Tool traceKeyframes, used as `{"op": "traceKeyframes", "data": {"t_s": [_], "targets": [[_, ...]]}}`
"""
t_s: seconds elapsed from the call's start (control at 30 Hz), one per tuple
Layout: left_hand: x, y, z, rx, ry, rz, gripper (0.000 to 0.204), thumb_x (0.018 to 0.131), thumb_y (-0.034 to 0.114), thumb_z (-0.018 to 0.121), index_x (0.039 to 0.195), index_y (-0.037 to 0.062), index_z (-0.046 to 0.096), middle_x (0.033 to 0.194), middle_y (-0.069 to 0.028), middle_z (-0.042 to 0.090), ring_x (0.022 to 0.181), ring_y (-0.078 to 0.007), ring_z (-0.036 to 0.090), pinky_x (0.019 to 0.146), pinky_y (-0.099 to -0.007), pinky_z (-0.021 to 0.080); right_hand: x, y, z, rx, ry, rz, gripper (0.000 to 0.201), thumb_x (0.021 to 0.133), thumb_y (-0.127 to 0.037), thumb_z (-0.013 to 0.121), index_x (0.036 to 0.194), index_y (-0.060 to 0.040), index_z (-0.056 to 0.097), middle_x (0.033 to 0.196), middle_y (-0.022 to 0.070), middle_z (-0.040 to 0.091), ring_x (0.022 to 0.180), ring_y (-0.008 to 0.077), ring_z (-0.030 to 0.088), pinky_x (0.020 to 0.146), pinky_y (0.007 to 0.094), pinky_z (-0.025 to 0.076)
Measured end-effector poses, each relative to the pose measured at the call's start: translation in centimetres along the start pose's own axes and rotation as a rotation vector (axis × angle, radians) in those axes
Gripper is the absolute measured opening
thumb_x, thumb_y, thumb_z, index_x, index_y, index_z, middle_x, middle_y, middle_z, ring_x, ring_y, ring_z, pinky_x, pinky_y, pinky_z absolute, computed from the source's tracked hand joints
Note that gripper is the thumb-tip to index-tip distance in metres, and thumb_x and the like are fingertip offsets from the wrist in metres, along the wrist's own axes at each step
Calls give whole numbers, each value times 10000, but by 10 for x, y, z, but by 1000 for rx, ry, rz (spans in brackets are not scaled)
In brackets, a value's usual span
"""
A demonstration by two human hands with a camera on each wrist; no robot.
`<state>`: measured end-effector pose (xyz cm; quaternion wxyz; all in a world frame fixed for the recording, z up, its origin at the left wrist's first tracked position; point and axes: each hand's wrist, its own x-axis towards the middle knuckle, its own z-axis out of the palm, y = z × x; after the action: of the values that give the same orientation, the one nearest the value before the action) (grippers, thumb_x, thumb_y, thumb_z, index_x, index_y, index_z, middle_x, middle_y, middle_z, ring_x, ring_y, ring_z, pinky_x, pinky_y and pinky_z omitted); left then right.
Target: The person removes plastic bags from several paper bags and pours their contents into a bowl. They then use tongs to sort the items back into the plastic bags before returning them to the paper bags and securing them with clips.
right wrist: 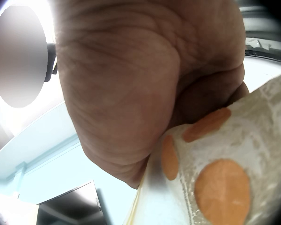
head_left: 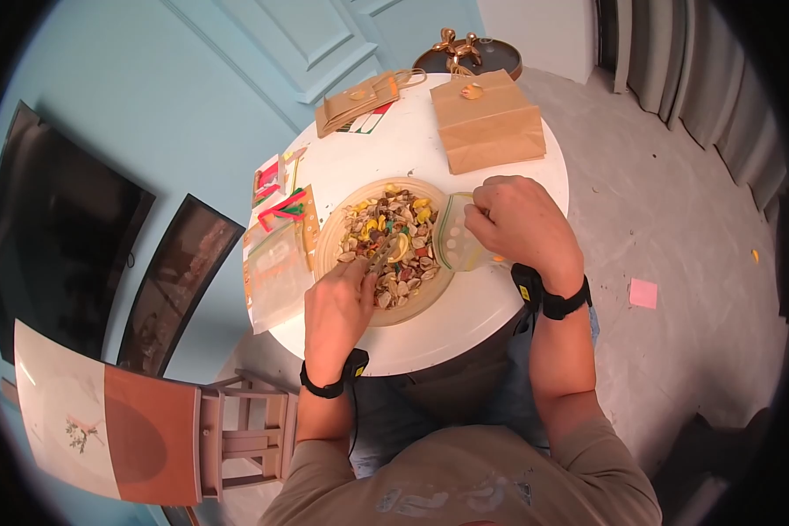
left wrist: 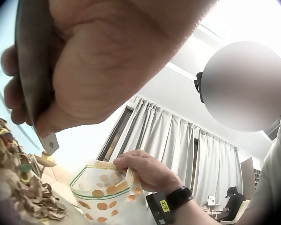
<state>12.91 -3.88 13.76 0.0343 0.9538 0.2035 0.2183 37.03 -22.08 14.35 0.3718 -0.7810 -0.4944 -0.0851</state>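
My left hand (head_left: 337, 307) grips a pair of metal tweezers (left wrist: 35, 79) over a round tan tray (head_left: 331, 235). The tray bears a heap of dried potpourri pieces (head_left: 406, 289) in brown, cream, yellow and green. At the tweezer tips shows a pale yellow curled piece (left wrist: 46, 160). Beside the tray's right side, my right hand (head_left: 526, 219) pinches the edge of a clear zip bag (left wrist: 100, 192) with orange dots and a green seal line. The bag's mouth gapes toward the tray. In the right wrist view its dotted wall (right wrist: 222, 190) hangs below my hand.
A brown paper bag (head_left: 491, 131) stands at the table's far right, with folded paper bags (head_left: 357, 103) at the far left. Another clear bag (head_left: 278, 276) and red and green strips (head_left: 287, 206) lie left of the tray. A stool (head_left: 245, 430) stands at lower left.
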Motion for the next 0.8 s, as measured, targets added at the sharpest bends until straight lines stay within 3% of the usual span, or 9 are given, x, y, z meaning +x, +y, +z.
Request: {"op": "traceKeyframes", "data": {"t_s": [0.17, 0.37, 0.63, 0.8], "targets": [[17, 20, -6, -60, 37, 67, 185, 983, 124, 798, 1131, 13, 781, 935, -203, 750, 864, -439, 741, 728, -524, 582, 0, 1, 0, 5, -3, 15, 284, 907, -163, 672, 738, 56, 739, 768, 278, 694, 758, 470, 708, 765, 545, 579], [37, 59, -5, -161, -59, 158, 255, 975, 166, 825, 1170, 6, 789, 1010, -220, 771, 904, -440, 754, 762, -500, 595, 0, 3, 2, 16, 7, 12, 285, 909, -164, 671, 745, 58, 744, 772, 279, 697, 768, 470, 711, 768, 545, 581], [7, 5, -12, -102, -38, -65, 331, 938, 202, 855, 1202, 18, 776, 1025, -194, 782, 868, -410, 759, 755, -494, 602, -1, 3, -6, 9, -3, 27, 262, 918, -158, 684, 767, 44, 756, 813, 243, 716, 795, 445, 712, 775, 526, 575], [-21, -32, -22, 35, -74, -199, 298, 942, 212, 863, 1164, 24, 797, 967, -189, 784, 791, -404, 749, 717, -488, 587, -1, -10, -12, 64, 151, -39, 250, 934, -152, 691, 782, 40, 743, 815, 216, 685, 783, 431, 696, 769, 522, 565]]}}
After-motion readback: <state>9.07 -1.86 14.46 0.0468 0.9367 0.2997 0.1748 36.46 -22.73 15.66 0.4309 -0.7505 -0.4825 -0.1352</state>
